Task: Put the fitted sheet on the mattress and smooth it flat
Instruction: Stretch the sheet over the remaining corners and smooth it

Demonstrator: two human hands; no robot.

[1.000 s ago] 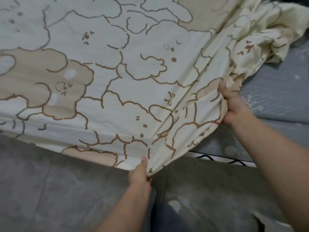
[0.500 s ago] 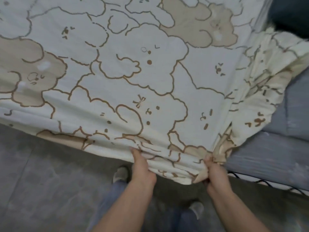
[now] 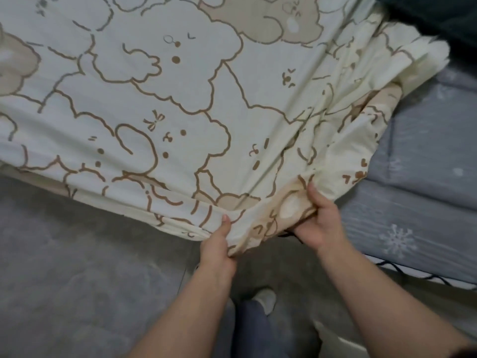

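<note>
A cream fitted sheet (image 3: 180, 104) with brown cartoon animal outlines lies stretched over most of the mattress. Its corner is bunched at the near edge. My left hand (image 3: 218, 244) pinches the sheet's hem, thumb on top. Just to its right, my right hand (image 3: 318, 220) grips the gathered corner fabric. The grey mattress (image 3: 418, 202) with white snowflake prints shows uncovered at the right, and loose sheet folds (image 3: 387, 73) are piled along it.
Grey floor (image 3: 77, 267) lies below the bed edge. My legs and a light slipper (image 3: 265, 301) stand under my arms. A dark cloth (image 3: 433, 16) sits at the top right. A black-and-white trim (image 3: 413, 276) runs along the mattress base.
My right hand came down from the sheet's side fold to the corner beside my left hand. The sheet is pulled flatter and further toward the near edge.
</note>
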